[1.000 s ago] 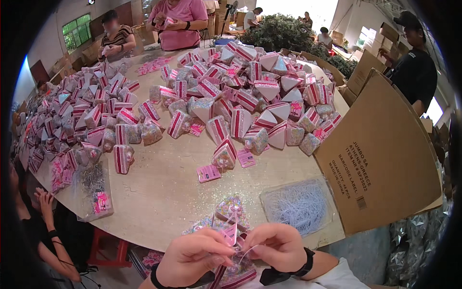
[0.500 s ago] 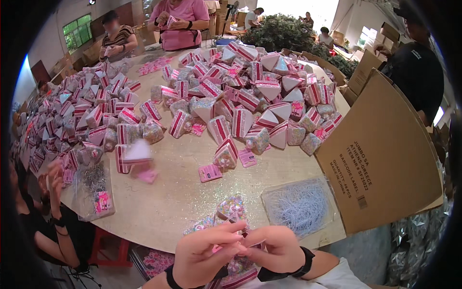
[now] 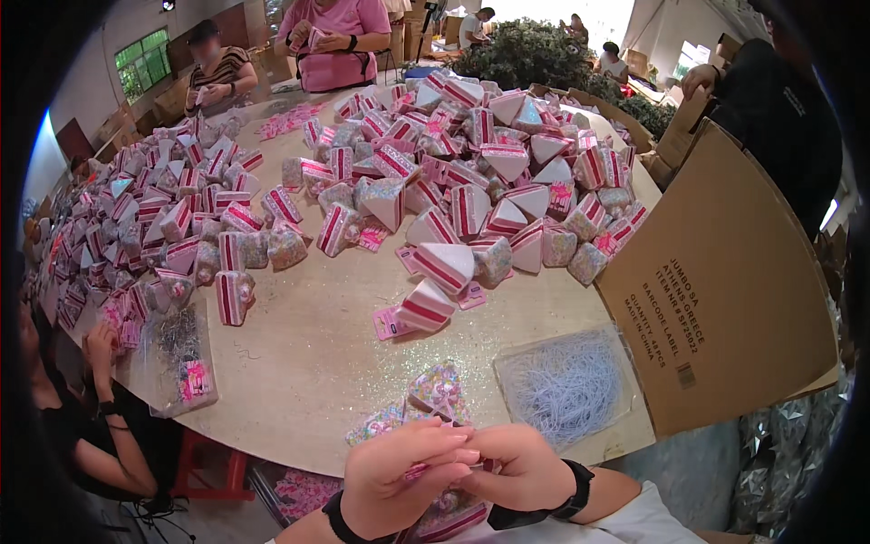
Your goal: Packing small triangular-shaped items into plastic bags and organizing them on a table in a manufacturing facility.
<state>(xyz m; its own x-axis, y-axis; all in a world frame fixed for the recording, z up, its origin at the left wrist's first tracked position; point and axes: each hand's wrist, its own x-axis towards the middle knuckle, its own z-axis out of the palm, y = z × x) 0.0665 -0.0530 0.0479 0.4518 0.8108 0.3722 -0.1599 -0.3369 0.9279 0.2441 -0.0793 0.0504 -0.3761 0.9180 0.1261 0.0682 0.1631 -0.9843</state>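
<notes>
My left hand (image 3: 403,476) and my right hand (image 3: 517,467) meet at the table's near edge, fingertips pinched together. What they pinch is mostly hidden; a bit of pink shows behind the left fingers. Below them, close to my body, is a decorative cake slice (image 3: 453,524) with pink and dark-pink layers, partly covered by my hands. Just beyond my fingers, another cake slice (image 3: 439,388) with a sprinkle-covered face lies on the table. A second sprinkled piece (image 3: 376,422) sits left of it, partly behind my left hand.
A large heap of cake slices (image 3: 480,168) covers the far table, another heap (image 3: 172,208) the left. A tray of pale thread (image 3: 566,390) and a cardboard box (image 3: 725,299) stand right. A tray of dark wires (image 3: 177,354) lies left, beside a co-worker's arm (image 3: 118,444).
My fingers have drawn closer together. The blurred slice in the air at left is gone, and slices at the middle heap's front lie differently. The left co-worker's hands have lowered.
</notes>
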